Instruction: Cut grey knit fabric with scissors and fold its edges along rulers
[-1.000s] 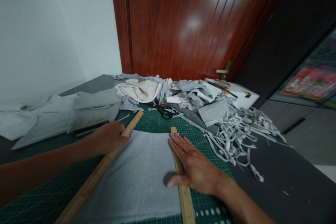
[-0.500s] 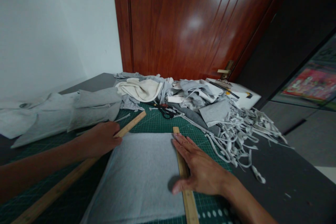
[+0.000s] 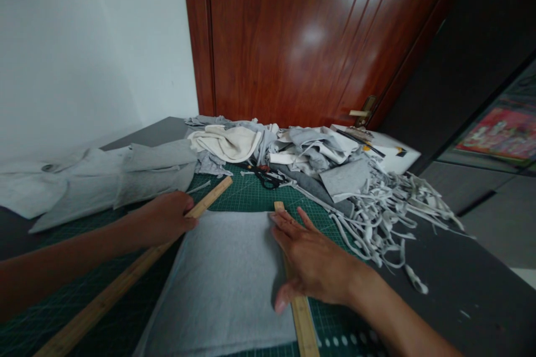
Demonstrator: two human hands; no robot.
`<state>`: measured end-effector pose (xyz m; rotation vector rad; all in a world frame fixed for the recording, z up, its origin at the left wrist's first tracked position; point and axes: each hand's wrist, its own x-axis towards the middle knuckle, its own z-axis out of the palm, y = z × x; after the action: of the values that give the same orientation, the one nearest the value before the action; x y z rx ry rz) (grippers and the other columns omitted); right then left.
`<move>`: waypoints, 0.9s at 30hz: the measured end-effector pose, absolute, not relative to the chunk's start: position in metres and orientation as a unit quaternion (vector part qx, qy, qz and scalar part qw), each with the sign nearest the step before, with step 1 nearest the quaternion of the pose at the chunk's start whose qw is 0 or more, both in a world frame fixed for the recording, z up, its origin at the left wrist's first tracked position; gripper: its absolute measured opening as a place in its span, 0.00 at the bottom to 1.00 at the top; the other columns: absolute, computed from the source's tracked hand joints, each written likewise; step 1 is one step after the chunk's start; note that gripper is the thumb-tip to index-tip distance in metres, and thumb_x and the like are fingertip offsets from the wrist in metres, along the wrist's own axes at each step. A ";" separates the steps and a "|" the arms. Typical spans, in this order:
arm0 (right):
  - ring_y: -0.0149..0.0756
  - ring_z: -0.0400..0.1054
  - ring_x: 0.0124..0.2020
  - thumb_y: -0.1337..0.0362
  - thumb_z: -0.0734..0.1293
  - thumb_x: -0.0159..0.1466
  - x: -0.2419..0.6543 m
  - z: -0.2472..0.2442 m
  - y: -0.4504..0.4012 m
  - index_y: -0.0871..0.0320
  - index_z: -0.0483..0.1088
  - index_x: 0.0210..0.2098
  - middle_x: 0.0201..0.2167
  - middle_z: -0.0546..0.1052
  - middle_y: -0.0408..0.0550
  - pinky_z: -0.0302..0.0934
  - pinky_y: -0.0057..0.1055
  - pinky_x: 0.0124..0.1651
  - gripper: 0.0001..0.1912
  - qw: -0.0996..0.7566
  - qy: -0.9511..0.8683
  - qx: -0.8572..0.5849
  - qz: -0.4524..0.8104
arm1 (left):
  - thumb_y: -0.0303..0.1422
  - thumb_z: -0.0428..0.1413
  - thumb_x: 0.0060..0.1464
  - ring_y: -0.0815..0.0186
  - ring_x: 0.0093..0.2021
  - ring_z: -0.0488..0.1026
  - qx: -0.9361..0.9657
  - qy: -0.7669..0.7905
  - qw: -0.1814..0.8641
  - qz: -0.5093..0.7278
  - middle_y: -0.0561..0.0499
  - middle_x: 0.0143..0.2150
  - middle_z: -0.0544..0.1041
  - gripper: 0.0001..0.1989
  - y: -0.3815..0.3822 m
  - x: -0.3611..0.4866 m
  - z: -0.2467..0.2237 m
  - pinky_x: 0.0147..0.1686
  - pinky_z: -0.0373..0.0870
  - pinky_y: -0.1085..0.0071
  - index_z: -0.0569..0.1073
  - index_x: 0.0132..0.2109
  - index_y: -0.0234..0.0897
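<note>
A folded piece of light grey cloth [image 3: 226,279] lies flat on the green cutting mat [image 3: 247,192]. My left hand [image 3: 170,217] is closed around a long wooden ruler [image 3: 109,295], which slants past the cloth's left side. Along the cloth's right edge lies a second wooden ruler [image 3: 305,321]. Over it rests my right hand [image 3: 316,259], fingers spread and pointing away from me, with the thumb above the cloth. Part of that ruler is hidden beneath the hand.
Behind the mat, black-handled scissors [image 3: 268,178] lie before a heap of grey and white fabric [image 3: 314,148]. Thin cloth strips [image 3: 385,223] are tangled at the right. More grey cloth pieces [image 3: 154,173] lie at the left. A wooden door [image 3: 285,39] stands behind the table.
My right hand has shifted slightly left over the ruler, with its fingers spread wider. My left hand keeps its hold on the other ruler. The view has moved a little.
</note>
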<state>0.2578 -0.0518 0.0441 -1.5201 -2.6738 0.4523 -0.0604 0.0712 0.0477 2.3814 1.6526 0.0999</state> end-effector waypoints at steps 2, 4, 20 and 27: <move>0.63 0.39 0.83 0.42 0.86 0.52 0.249 0.048 -0.045 0.73 0.61 0.75 0.80 0.50 0.75 0.31 0.58 0.83 0.65 0.011 -0.873 -0.464 0.153 | 0.34 0.57 0.55 0.59 0.30 0.74 0.814 0.567 0.122 0.032 0.51 0.26 0.75 0.11 0.073 -0.062 0.046 0.31 0.56 0.66 0.68 0.26 0.39; 0.62 0.40 0.82 0.49 0.88 0.49 0.240 0.052 -0.039 0.70 0.57 0.78 0.81 0.49 0.73 0.33 0.54 0.83 0.69 -0.005 -0.879 -0.443 0.175 | 0.35 0.57 0.54 0.57 0.31 0.76 0.811 0.571 0.121 0.030 0.50 0.26 0.76 0.10 0.074 -0.063 0.043 0.31 0.56 0.65 0.68 0.27 0.39; 0.82 0.32 0.80 0.74 0.91 0.36 0.184 0.070 -0.016 0.36 0.48 0.80 0.84 0.39 0.60 0.49 0.77 0.74 0.84 -0.131 -0.842 -0.455 0.257 | 0.42 0.58 0.46 0.54 0.30 0.78 0.790 0.584 0.169 0.080 0.53 0.27 0.78 0.13 0.081 -0.073 0.035 0.30 0.62 0.65 0.74 0.38 0.42; 0.96 0.47 0.74 0.72 0.90 0.44 0.134 0.072 -0.023 0.26 0.53 0.77 0.84 0.40 0.57 0.64 0.91 0.52 0.74 -0.181 -0.840 -0.489 0.151 | 0.45 0.59 0.45 0.55 0.28 0.77 0.792 0.565 0.205 0.107 0.52 0.25 0.77 0.15 0.071 -0.072 0.040 0.28 0.61 0.65 0.73 0.38 0.43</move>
<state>0.1342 -0.0227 0.0721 -1.7435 -2.9933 0.5380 -0.0719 0.0709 0.0401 2.2093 1.5745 0.2984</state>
